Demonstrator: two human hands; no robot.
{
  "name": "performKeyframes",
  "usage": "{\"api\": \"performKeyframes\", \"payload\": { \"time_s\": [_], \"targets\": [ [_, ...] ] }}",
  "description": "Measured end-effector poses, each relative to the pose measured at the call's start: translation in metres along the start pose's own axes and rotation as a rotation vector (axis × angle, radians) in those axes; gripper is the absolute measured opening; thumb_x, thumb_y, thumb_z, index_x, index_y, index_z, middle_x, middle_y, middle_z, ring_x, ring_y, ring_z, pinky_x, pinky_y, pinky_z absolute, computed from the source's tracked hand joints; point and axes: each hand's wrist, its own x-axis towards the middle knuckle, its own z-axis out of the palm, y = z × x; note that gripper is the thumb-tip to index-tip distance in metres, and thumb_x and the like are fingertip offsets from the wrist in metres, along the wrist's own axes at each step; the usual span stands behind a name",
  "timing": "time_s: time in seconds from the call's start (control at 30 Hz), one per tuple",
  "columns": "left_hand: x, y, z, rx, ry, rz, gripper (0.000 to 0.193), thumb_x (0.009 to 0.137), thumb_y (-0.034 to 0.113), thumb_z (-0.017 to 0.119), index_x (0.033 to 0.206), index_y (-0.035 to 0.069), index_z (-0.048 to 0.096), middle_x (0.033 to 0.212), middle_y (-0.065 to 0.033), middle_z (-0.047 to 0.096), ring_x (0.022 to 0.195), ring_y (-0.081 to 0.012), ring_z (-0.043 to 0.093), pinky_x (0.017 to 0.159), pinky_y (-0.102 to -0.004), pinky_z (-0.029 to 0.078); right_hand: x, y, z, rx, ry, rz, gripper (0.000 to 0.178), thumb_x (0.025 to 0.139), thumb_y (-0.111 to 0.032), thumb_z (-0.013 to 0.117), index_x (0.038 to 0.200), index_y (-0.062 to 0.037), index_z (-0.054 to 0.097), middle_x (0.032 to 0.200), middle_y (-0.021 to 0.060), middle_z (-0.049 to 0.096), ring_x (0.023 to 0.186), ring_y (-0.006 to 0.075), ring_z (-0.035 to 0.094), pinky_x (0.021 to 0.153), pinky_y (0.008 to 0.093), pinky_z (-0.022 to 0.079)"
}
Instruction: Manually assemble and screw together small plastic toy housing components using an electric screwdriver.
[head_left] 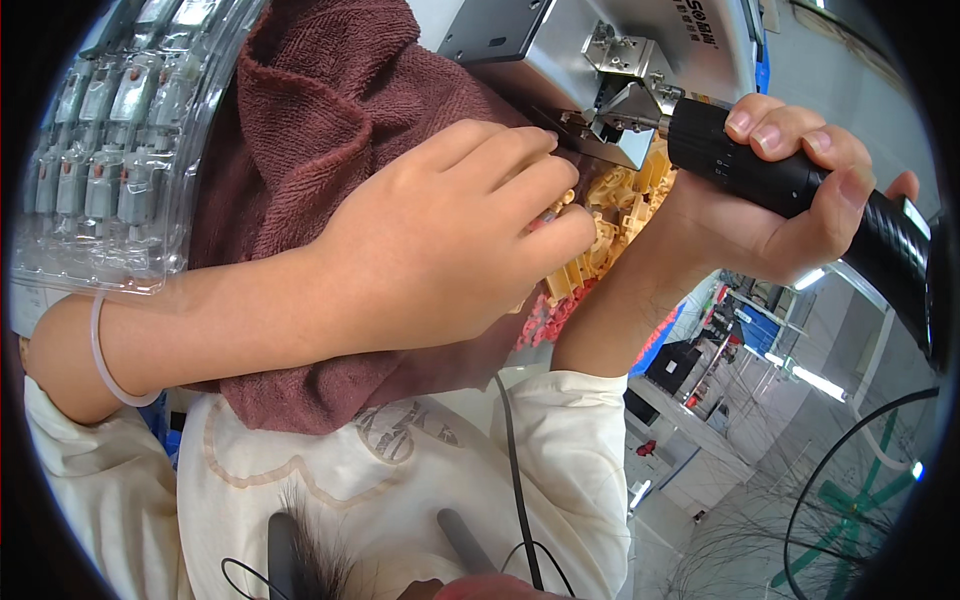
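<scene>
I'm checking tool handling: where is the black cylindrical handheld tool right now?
In the head view's upper right, the black cylindrical handheld tool is in the person's right hand, its narrow metal tip near the silver metal bracket.

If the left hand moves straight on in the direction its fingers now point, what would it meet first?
Probably the yellow pieces just ahead of the left hand, then perhaps the shiny metal block; depth is unclear.
</scene>
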Motion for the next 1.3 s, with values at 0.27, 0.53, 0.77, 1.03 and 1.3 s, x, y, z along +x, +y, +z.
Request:
{"api": "performKeyframes", "payload": {
  "time_s": [0.27, 0.53, 0.77, 1.03, 1.3],
  "targets": [
    [0.001, -0.002, 0.003, -0.007, 0.02, 0.04, 0.024, 0.077, 0.015, 0.068, 0.099, 0.006, 0.063, 0.111, -0.008, 0.063, 0.112, -0.0282, 0.058, 0.089, -0.0372, 0.047, 0.0, 0.005, 0.035, -0.341, 0.301, -0.211, 0.016, 0.083, -0.009, 0.062, 0.081, 0.0027, 0.051, 0.063, 0.0131, 0.055, 0.049, 0.0244, 0.056, 0.052, 0.0395, 0.056],
    [0.001, -0.001, 0.005, 0.026, 0.042, 0.07, 0.022, 0.08, 0.017, 0.068, 0.099, 0.006, 0.062, 0.108, -0.0072, 0.063, 0.109, -0.0274, 0.059, 0.087, -0.0358, 0.047, -0.006, 0.006, 0.036, -0.412, 0.553, -0.227, 0.02, 0.081, -0.006, 0.066, 0.078, 0.0033, 0.048, 0.065, 0.0142, 0.056, 0.047, 0.024, 0.058, 0.049, 0.038, 0.058],
    [0.0, -0.001, 0.007, 0.033, 0.058, 0.073, 0.023, 0.079, 0.016, 0.067, 0.099, 0.006, 0.061, 0.107, -0.007, 0.063, 0.107, -0.0265, 0.059, 0.086, -0.0356, 0.047, -0.001, 0.012, 0.02, -0.133, 0.37, -0.209, 0.039, 0.082, -0.003, 0.064, 0.11, 0.0028, 0.038, 0.069, 0.0147, 0.057, 0.049, 0.0218, 0.058, 0.045, 0.0359, 0.055],
    [0.001, -0.001, 0.006, 0.048, 0.048, 0.073, 0.022, 0.079, 0.016, 0.068, 0.098, 0.006, 0.061, 0.107, -0.0065, 0.063, 0.108, -0.0263, 0.059, 0.086, -0.0356, 0.047, -0.012, 0.005, 0.015, -0.062, 0.127, -0.162, 0.048, 0.084, -0.008, 0.06, 0.124, -0.0189, 0.037, 0.077, 0.01, 0.056, 0.054, 0.0193, 0.055, 0.048, 0.0342, 0.051],
    [0.002, -0.002, 0.005, 0.041, 0.033, 0.072, 0.019, 0.081, 0.015, 0.069, 0.097, 0.007, 0.061, 0.106, -0.006, 0.063, 0.107, -0.0271, 0.06, 0.086, -0.0358, 0.048, -0.002, 0.012, 0.015, -0.289, 0.501, -0.14, 0.046, 0.08, 0.002, 0.063, 0.112, 0.0008, 0.03, 0.07, 0.0176, 0.056, 0.048, 0.0231, 0.059, 0.045, 0.0376, 0.058]
  ]
}}
